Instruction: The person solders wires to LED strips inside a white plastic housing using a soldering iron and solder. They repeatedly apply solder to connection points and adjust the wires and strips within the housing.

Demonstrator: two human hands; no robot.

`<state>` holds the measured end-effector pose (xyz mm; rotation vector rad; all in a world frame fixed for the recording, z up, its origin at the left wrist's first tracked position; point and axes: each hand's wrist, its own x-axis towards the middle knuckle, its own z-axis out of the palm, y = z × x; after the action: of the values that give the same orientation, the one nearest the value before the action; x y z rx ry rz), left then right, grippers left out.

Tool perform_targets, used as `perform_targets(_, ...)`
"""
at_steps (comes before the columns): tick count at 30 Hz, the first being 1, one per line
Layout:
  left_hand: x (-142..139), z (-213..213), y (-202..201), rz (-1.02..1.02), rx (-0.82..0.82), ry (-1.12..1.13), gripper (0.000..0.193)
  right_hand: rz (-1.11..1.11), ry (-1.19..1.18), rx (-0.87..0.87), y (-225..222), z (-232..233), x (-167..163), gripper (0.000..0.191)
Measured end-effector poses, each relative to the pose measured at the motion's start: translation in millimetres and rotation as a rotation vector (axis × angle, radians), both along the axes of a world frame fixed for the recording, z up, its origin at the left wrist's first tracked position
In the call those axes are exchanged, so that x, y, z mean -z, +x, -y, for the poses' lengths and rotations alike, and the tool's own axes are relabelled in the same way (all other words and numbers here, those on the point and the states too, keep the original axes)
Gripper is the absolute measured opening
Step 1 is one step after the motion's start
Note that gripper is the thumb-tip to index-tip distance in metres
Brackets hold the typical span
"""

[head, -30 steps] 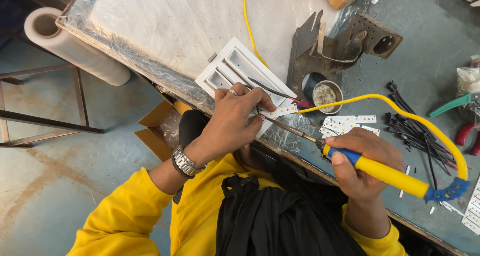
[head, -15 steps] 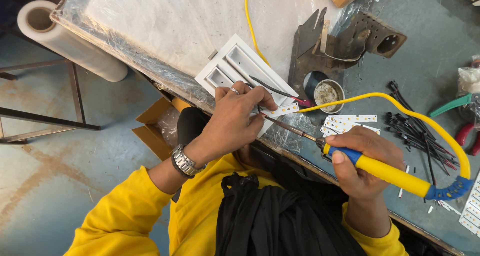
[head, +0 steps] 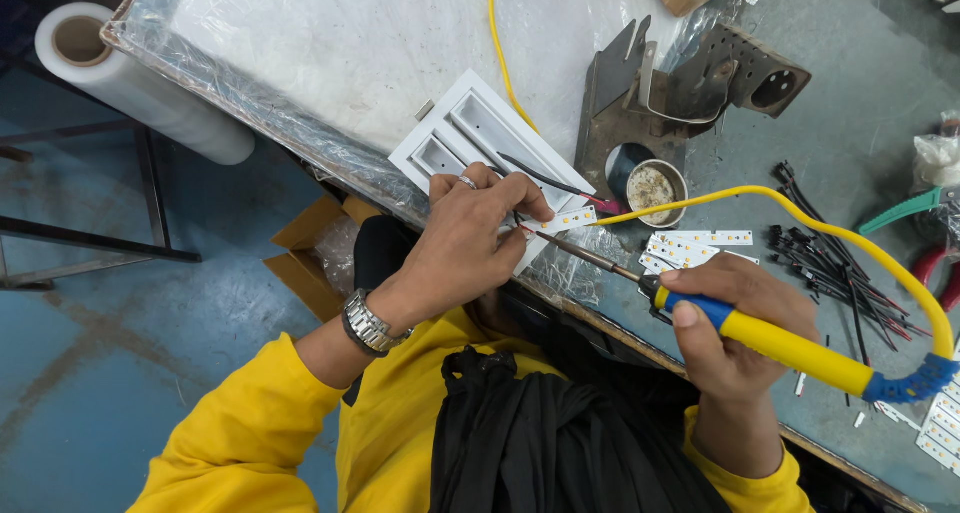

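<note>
My right hand (head: 738, 318) grips a yellow and blue soldering iron (head: 790, 348), whose thin metal tip (head: 560, 241) reaches left to the fingers of my left hand (head: 478, 238). The left hand pinches a small white strip board (head: 572, 218) and thin red and black wires (head: 560, 185) over a white rectangular housing (head: 470, 138) on the bench. A steel watch sits on the left wrist. The iron's yellow cord (head: 800, 218) arcs over the bench to the right.
A small round tin (head: 655, 188) stands beside a rusty metal bracket (head: 690, 83). More white strip boards (head: 700, 241) and a bundle of black cable ties (head: 830, 263) lie to the right. A plastic film roll (head: 130, 83) hangs off the bench's left end; a cardboard box (head: 310, 253) sits below.
Both hands hold nearly the same pose; the iron tip stays at the left fingers. The view has shifted only slightly.
</note>
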<state>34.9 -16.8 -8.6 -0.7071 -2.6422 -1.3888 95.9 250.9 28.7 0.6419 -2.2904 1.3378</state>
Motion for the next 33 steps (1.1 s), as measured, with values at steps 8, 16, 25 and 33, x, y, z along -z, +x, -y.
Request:
perform_targets(8,0.2,-0.9,-0.3,-0.011,-0.001,0.005,0.024,-0.009,0.057,-0.001,-2.5,5.7,-4.5,0.018)
perform_targets(16,-1.5,-0.4,-0.6,0.002,-0.001,-0.008,0.024,-0.006,0.054,-0.004,-3.8,7.4,-6.4,0.019)
perform_targets(25,-1.7,-0.4,-0.3,0.024,-0.005,-0.011,0.023,-0.012,0.055,0.019,-3.0,1.7,-3.0,0.019)
perform_targets(33,-0.7,-0.8,-0.1,-0.003,-0.016,0.014,0.025,-0.019,0.046,0.024,-1.7,-0.8,-3.4,0.018)
